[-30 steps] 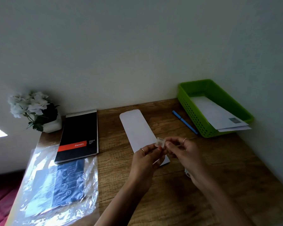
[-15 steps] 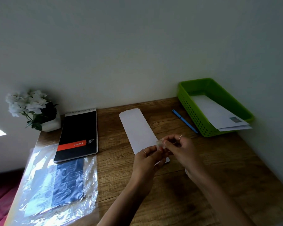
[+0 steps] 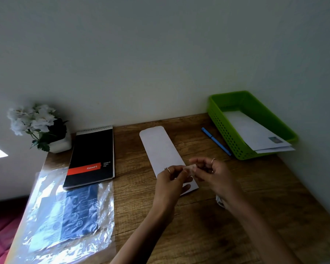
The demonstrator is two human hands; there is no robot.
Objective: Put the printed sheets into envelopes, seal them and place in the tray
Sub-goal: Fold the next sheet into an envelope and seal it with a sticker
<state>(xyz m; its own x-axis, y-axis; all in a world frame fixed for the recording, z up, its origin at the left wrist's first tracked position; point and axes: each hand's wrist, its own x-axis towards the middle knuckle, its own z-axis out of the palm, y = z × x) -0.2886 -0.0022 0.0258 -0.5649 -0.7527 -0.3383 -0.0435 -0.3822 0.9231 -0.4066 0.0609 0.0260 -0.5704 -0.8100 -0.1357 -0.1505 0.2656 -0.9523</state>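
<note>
A white envelope (image 3: 161, 155) lies flat on the wooden counter (image 3: 236, 216), flap end pointing far toward the pale wall (image 3: 141, 54). Above its near end, the left hand (image 3: 170, 182) and right hand (image 3: 215, 175) meet, both sets of fingers pinching a small clear piece of tape (image 3: 189, 169) between them. To the far right a green tray (image 3: 231, 128) holds sealed envelopes (image 3: 255, 135), with a blue pen (image 3: 215, 141) just beside it. On the left lie a black notepad (image 3: 91, 157), a plastic bag (image 3: 65, 220) and a white flower pot (image 3: 40, 126).
</note>
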